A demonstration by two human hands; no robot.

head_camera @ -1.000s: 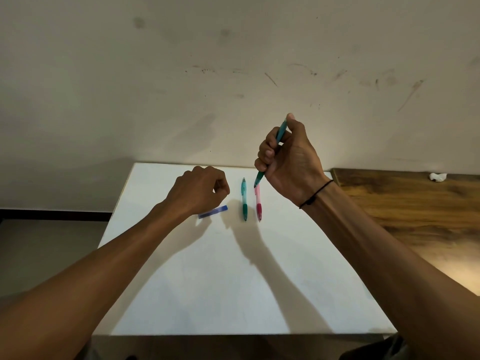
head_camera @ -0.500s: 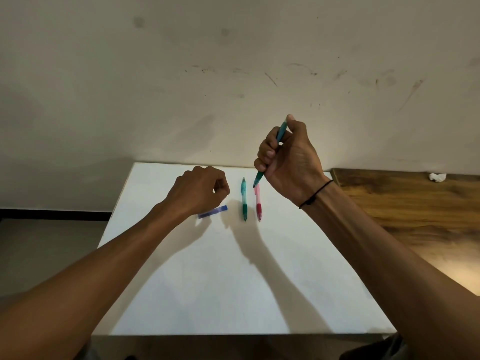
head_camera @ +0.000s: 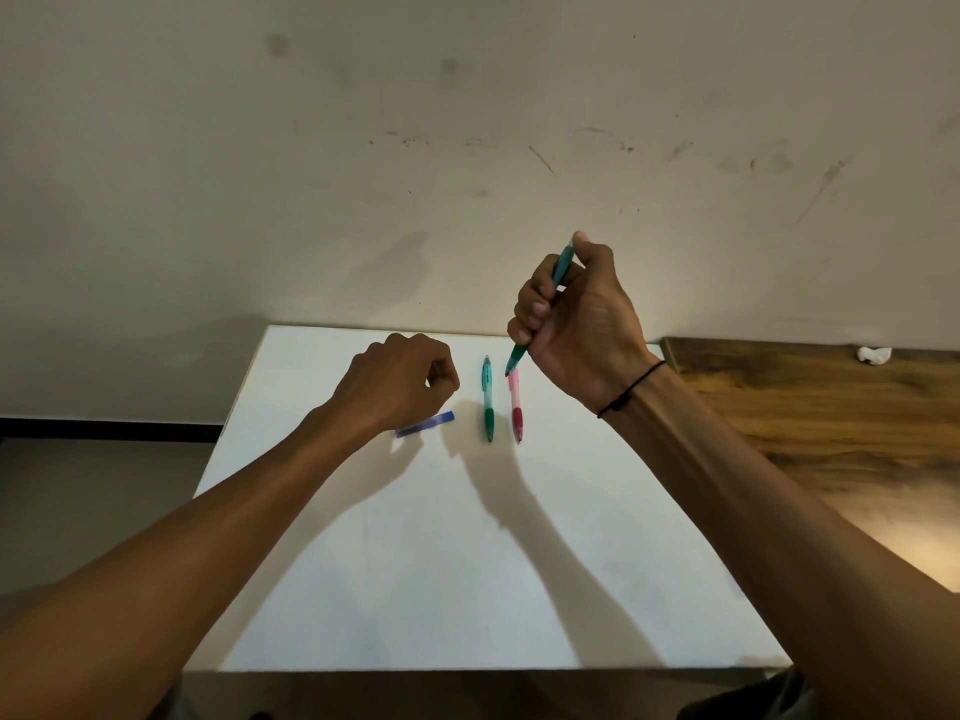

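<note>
Presently, in the head view, the right hand [head_camera: 576, 330] is hanging raised above the far part of the white table [head_camera: 467, 563], with its back facing the camera. Its fingers are curling round a teal pen [head_camera: 563, 263] and the thumb is pressing on the pen's upper end. The teal pen is running steeply through the fist: its top is showing just under the thumb tip, its middle is lying hidden behind the fingers, and its pointed end is sticking out below the little finger, aiming down and to the left. That point is hovering just above the far end of a pink pen [head_camera: 516, 407]. A black band [head_camera: 631, 389] is circling the right wrist.

The left hand [head_camera: 397, 387] is hovering further left with its fingers curling into a fist and the thumb lying against the forefinger; whether anything is sitting inside cannot be told. A blue strip [head_camera: 425, 424] is lying flat on the table, partly under that wrist.

A green pen [head_camera: 488, 400] is lying just beside the pink pen, parallel to it. A wooden surface [head_camera: 831, 407] is adjoining the table on the right, bearing a crumpled white scrap [head_camera: 874, 354].
</note>
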